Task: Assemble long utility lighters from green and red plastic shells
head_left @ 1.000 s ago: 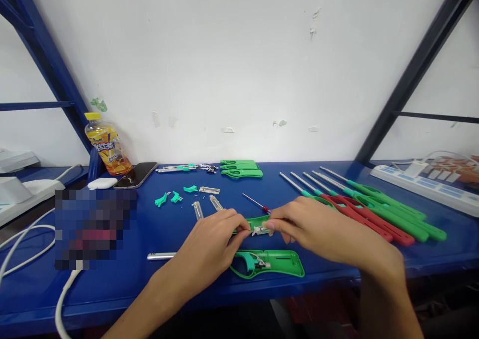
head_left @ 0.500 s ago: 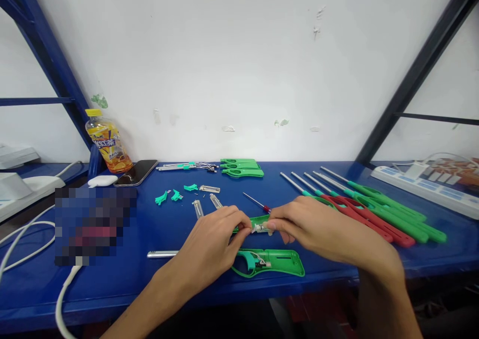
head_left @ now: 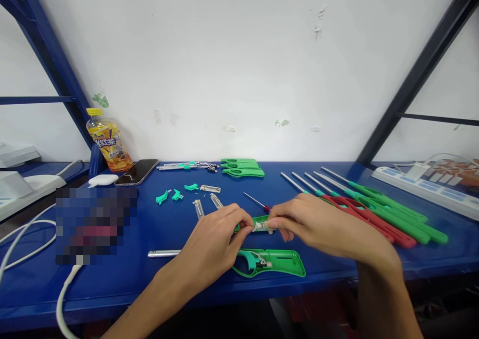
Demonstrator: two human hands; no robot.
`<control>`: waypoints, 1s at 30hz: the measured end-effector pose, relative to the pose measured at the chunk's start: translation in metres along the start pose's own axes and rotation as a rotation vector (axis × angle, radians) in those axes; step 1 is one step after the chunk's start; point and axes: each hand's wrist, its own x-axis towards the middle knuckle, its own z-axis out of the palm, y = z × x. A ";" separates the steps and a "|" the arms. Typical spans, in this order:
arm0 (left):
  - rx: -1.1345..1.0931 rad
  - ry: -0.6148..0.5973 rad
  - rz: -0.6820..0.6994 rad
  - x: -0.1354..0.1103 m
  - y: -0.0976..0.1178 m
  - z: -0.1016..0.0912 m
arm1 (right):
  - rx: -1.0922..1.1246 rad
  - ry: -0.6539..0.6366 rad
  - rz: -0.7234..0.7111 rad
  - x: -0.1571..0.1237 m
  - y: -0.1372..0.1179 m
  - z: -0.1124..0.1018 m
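My left hand (head_left: 219, 234) and my right hand (head_left: 312, 227) pinch opposite ends of a small clear lighter gas tank (head_left: 261, 225). Their fingertips cover part of it. Behind and below it lies a green handle half (head_left: 268, 219), mostly hidden by the fingers. Nearer the front edge, an opened green lighter handle half (head_left: 290, 262) holds a teal trigger (head_left: 250, 260) and thin wires. Its metal tube (head_left: 163, 254) sticks out to the left beyond my left forearm. A red-handled screwdriver (head_left: 258, 203) rests just behind my right hand.
Several clear tanks (head_left: 198, 208) and teal triggers (head_left: 162, 197) lie left of centre. Green handle halves (head_left: 243, 172) and metal tubes (head_left: 187, 166) sit at the back. Assembled lighters (head_left: 396, 214) fan out at right. A phone (head_left: 139, 172) and bottle (head_left: 112, 149) stand back left.
Both hands keep their pinch on the clear gas tank, with only a slight shift of the fingertips. The things on the table stay where they were.
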 end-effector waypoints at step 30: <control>-0.098 0.024 -0.150 -0.001 0.014 -0.009 | 0.118 -0.019 0.006 0.004 -0.006 -0.007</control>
